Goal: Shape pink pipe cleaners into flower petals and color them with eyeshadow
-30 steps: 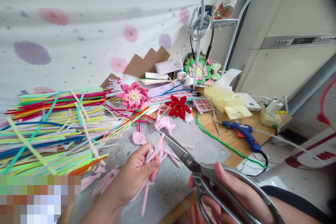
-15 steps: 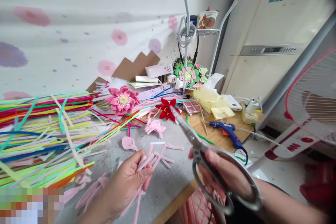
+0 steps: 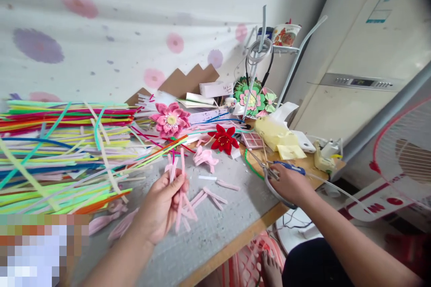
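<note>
My left hand [image 3: 164, 204] is closed around several short pink pipe cleaners [image 3: 182, 161], whose ends stick out above and below the fingers. Over at the table's right side, my right hand [image 3: 291, 184] has its fingers on the scissors [image 3: 278, 196], low at the tabletop with the blades pointing away to the left. Just behind that hand lies a blue glue gun [image 3: 288, 167], partly covered by it. Loose pink pipe cleaner pieces [image 3: 210, 197] lie between the hands. Farther back are a red flower [image 3: 223, 140] and a folded pink piece [image 3: 205, 158].
A large heap of coloured pipe cleaners [image 3: 67, 152] spreads over the left. A pink flower [image 3: 170, 119], a pink-lidded palette [image 3: 252, 140], a yellow bag [image 3: 274, 133] and a power strip [image 3: 325, 156] sit farther back. A fan [image 3: 404, 166] stands beyond the wooden table edge [image 3: 235, 244].
My right hand has carried the scissors from in front of me down to the table's right side. My left hand has risen slightly with the pink pipe cleaners. The view has shifted.
</note>
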The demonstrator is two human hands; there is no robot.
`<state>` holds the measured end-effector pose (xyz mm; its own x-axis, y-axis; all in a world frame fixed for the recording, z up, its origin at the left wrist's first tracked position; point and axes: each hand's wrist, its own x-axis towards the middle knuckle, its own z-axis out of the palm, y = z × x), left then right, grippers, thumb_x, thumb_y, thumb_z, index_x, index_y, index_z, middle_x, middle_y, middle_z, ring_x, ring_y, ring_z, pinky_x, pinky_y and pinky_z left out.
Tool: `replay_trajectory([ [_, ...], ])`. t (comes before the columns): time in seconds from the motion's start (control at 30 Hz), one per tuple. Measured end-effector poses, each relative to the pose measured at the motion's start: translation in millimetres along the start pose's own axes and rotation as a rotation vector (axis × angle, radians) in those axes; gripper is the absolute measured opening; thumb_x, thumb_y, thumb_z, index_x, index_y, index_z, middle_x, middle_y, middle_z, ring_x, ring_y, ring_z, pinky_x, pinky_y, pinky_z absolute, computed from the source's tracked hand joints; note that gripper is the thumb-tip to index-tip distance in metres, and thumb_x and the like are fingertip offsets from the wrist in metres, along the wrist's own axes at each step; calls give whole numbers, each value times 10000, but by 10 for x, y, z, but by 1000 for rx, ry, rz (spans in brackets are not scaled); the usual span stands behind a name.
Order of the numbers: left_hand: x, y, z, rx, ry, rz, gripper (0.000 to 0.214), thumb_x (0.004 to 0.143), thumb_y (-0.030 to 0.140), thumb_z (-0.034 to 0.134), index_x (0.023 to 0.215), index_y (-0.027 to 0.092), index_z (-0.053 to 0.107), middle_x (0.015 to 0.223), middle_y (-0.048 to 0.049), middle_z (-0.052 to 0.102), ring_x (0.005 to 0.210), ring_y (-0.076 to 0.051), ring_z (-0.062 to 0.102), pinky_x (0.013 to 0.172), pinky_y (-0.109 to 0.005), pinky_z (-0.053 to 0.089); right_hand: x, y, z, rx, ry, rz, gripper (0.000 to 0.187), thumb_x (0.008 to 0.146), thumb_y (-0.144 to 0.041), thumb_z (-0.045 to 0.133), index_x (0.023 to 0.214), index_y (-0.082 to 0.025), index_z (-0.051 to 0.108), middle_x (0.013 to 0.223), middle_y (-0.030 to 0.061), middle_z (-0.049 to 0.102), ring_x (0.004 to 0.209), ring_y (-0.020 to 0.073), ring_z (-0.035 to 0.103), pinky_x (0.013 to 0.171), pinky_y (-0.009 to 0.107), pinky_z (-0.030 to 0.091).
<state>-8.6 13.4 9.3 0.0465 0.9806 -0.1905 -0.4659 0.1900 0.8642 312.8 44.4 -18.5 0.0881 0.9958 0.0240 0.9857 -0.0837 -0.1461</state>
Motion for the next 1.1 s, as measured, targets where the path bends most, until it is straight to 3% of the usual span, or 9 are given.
replay_trajectory([
  [0.17, 25, 23, 0, -21, 41, 37, 278, 667, 264, 735, 779, 154, 506, 605, 41, 566, 425, -13, 416, 369, -80, 320, 11, -70, -18, -152, -27, -96, 442, 810, -413, 480, 1138, -134, 583, 977, 155, 669, 915, 303, 627, 765, 373, 447],
  [0.27, 33, 28, -15, -29, 26, 41, 233, 690, 233, 714, 771, 151, 512, 610, 28, 577, 439, -24, 439, 387, -94, 358, -65, -256, -81, -119, 167, -233, 325, 844, -339, 467, 1024, -139, 649, 930, 154, 649, 904, 302, 605, 791, 407, 442],
  [0.37, 14, -9, -18, -39, -25, 10, 204, 704, 210, 704, 763, 153, 517, 620, 16, 592, 449, -34, 458, 404, -111, 387, -212, -655, -125, 217, 389, -635, 293, 897, -213, 405, 1091, -162, 618, 1015, 119, 621, 918, 199, 583, 789, 304, 461],
  [0.47, -29, -98, 5, -52, -93, -68, 182, 721, 223, 693, 760, 155, 529, 616, 19, 586, 440, -36, 461, 404, -124, 387, -350, -1110, -131, 297, 350, -1105, 347, 900, -147, 405, 1189, -260, 560, 1006, 54, 612, 828, 146, 563, 697, 258, 459],
  [0.6, -32, -175, 1, -57, -153, -159, 185, 720, 243, 697, 813, 135, 579, 632, 3, 590, 497, -59, 521, 450, -143, 418, -381, -1432, -131, 313, 401, -1403, 267, 919, -224, 412, 1097, -186, 607, 871, 55, 639, 705, 156, 532, 602, 283, 442],
  [0.77, 164, 1, -201, -44, 117, 91, 265, 717, 238, 678, 941, 116, 607, 622, -5, 612, 358, -6, 366, 327, -105, 239, -207, -1283, -167, 479, 508, -1372, 248, 898, -133, 424, 1093, -133, 578, 863, 84, 634, 790, 165, 575, 656, 295, 485],
  [0.87, 291, 126, -330, -116, 273, 212, 253, 644, 144, 693, 884, 120, 614, 610, -2, 611, 392, -14, 388, 368, -111, 274, -104, -1100, -191, 533, 641, -1252, 305, 820, -46, 525, 1101, -156, 569, 862, 79, 615, 797, 159, 577, 666, 291, 490],
  [1.0, 378, 146, -384, -16, 345, 234, 211, 597, 171, 719, 783, 126, 631, 772, -53, 662, 628, -114, 586, 564, -209, 462, -53, -956, -178, 483, 693, -1222, 358, 769, 1, 565, 1093, -148, 575, 871, 90, 599, 797, 173, 571, 661, 309, 489],
  [1.1, 423, 108, -404, 82, 451, 327, 219, 599, 164, 695, 813, 160, 650, 867, -35, 654, 862, -169, 611, 790, -277, 463, -53, -926, -130, 466, 639, -1271, 354, 767, 3, 551, 1092, -135, 573, 883, 97, 596, 825, 186, 567, 678, 322, 494],
])
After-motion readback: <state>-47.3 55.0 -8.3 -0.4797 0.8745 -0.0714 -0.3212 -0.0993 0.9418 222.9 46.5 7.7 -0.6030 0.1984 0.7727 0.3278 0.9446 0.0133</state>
